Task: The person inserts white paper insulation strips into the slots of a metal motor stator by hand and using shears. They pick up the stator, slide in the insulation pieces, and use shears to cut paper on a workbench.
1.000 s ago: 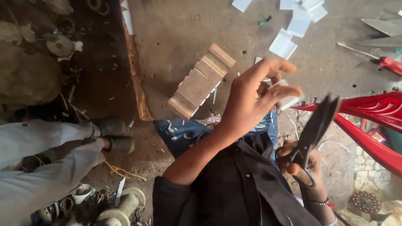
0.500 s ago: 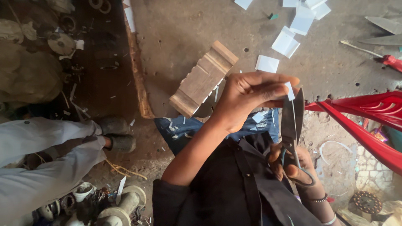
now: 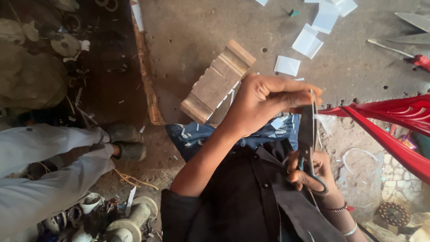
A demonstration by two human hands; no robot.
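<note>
Holding a thin white strip (image 3: 312,101) pinched in its fingertips, the left hand (image 3: 268,101) is raised over the lap. Just below it the right hand (image 3: 313,172) grips dark scissors (image 3: 308,134), blades upright and touching the strip. White paper squares (image 3: 309,42) lie scattered on the concrete floor (image 3: 201,27) near a wooden block (image 3: 217,83).

Right hand (image 3: 309,175) grips black scissors (image 3: 307,130), blades up. Left hand (image 3: 268,101) pinches thin sheet (image 3: 323,123) at blades. Wood block (image 3: 217,83) far left, white paper squares (image 3: 307,42) far.
</note>
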